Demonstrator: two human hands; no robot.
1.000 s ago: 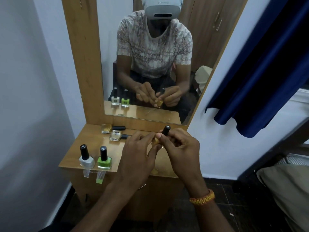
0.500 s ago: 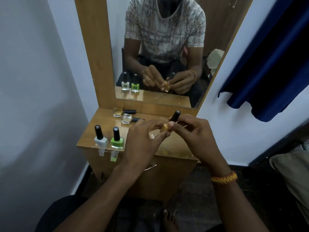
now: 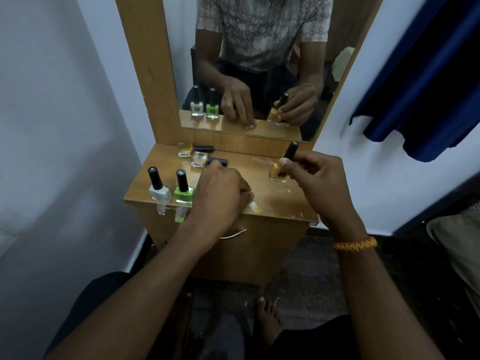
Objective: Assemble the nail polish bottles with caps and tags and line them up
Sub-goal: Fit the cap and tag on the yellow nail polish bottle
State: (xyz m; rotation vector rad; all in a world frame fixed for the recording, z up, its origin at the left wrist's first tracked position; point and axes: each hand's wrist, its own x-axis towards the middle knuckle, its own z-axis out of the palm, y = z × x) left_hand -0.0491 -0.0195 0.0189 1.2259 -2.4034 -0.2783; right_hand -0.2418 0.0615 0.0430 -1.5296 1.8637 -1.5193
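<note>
Head view: curtain beside mirror.

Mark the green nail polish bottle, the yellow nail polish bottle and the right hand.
Green square glass nail polish bottle with black cap (image 3: pixel 183 193), head view, on the glass body.
Yellow square glass nail polish bottle with black cap (image 3: pixel 277 172), head view, on the front face.
Right hand (image 3: pixel 320 181), head view, on the back.

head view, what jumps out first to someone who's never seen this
The right hand grips a capped yellow bottle over the right side of the wooden dresser top. The left hand rests near the front edge, beside a white bottle and a green bottle standing in line at the front left. Behind them, two bottles lie on their sides below the mirror.
</note>
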